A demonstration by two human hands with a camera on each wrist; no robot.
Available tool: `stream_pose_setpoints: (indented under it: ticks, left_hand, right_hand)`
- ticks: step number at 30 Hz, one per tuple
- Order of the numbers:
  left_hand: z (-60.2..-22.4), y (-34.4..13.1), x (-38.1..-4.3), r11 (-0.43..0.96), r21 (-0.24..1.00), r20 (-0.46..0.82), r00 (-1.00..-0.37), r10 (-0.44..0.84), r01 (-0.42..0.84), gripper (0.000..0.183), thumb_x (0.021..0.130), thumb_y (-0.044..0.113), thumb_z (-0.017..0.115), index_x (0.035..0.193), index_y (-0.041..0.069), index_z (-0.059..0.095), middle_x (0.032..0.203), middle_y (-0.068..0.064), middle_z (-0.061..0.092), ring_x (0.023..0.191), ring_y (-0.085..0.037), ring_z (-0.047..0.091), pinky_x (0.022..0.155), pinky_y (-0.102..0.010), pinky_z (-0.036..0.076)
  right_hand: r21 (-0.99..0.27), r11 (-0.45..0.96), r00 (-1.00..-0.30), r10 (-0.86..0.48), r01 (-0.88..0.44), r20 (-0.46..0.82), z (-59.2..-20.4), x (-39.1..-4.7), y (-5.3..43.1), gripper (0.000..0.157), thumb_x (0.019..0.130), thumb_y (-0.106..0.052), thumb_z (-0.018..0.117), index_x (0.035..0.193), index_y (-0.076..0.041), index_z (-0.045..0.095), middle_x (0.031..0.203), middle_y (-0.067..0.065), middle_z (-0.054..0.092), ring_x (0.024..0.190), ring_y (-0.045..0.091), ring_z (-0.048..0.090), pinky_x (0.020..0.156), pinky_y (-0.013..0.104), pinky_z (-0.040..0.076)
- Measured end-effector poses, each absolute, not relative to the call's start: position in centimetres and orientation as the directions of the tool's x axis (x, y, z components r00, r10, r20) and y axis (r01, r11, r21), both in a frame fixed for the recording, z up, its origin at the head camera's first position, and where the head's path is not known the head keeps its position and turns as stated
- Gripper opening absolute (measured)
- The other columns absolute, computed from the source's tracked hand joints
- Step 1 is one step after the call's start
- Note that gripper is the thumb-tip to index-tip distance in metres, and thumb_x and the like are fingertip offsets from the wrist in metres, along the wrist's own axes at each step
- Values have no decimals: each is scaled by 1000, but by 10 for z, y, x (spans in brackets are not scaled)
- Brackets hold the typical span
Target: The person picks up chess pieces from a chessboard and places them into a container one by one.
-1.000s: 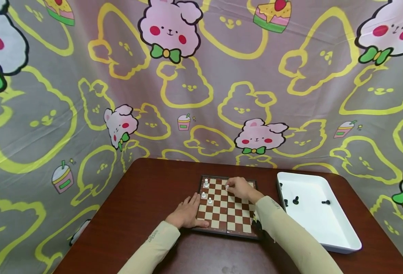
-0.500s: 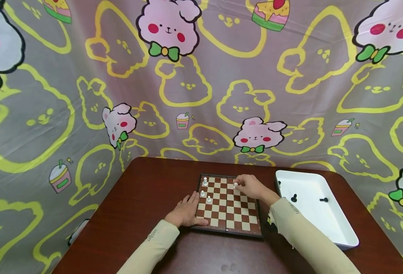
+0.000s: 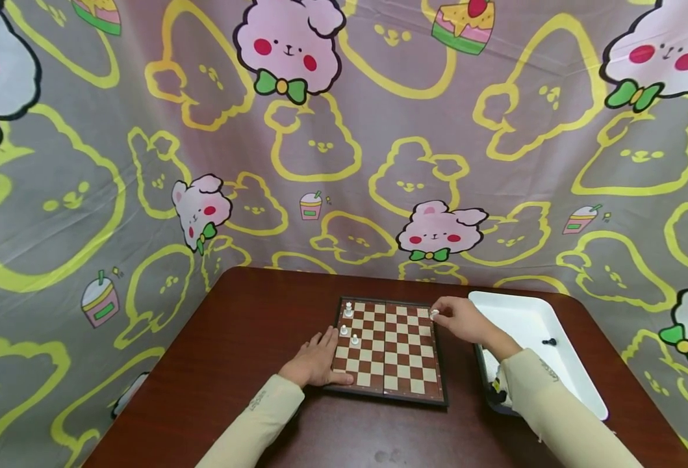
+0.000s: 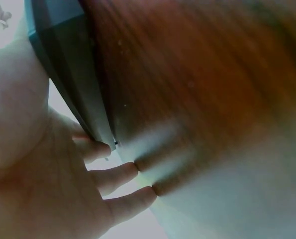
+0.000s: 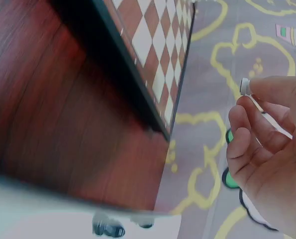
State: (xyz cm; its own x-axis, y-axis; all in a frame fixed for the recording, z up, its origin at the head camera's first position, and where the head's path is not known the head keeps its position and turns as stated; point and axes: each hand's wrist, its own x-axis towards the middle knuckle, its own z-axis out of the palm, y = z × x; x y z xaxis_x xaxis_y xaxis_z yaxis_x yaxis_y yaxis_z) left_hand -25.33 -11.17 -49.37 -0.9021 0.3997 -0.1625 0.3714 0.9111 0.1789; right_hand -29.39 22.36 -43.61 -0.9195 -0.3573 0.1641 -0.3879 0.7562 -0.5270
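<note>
A brown-and-cream chessboard lies on the table. My left hand rests along its left edge, fingers extended and thumb over the near-left corner. In the left wrist view, those fingers spread beside the dark side of the board. At the far-right corner, my right hand pinches a small white chess piece between thumb and fingers. Its round base pokes out in the right wrist view; the rest is hidden. A taller white piece and two white pawns stand on the board's left side.
To the right of the board is a white tray, partly covered by my right forearm. A black chess piece lies in it. More black pieces appear there in the right wrist view. A patterned curtain hangs behind the table.
My right hand has moved rightward from over the board's far middle to its far-right corner, near the tray, carrying the white chess piece. The left hand has stayed in place.
</note>
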Motion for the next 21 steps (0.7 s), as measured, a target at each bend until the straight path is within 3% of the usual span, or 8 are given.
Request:
stream_pose_setpoints:
  ticks: [13, 21]
  left_hand:
    - [-494, -111, -252, 911, 180, -183, -898, 401, 370, 115, 61, 78, 45, 141, 4, 10, 144, -13, 12, 126, -35, 21, 94, -48, 27]
    - [-492, -111, -252, 910, 181, -172, -899, 404, 374, 115, 61, 77, 48, 141, 3, 12, 144, -14, 13, 125, -36, 22, 94, -48, 28]
  right_hand:
    - [-505, 775, -925, -321, -380, 204, -431, -286, 288, 9, 85, -20, 59, 89, -13, 63, 84, -3, 60, 77, 17, 56, 60, 32, 43]
    - [-491, 802, -940, -298, -341, 167, -441, -285, 320, 8, 83, -13, 60, 88, -9, 63, 78, -1, 60, 71, 15, 56, 58, 31, 43]
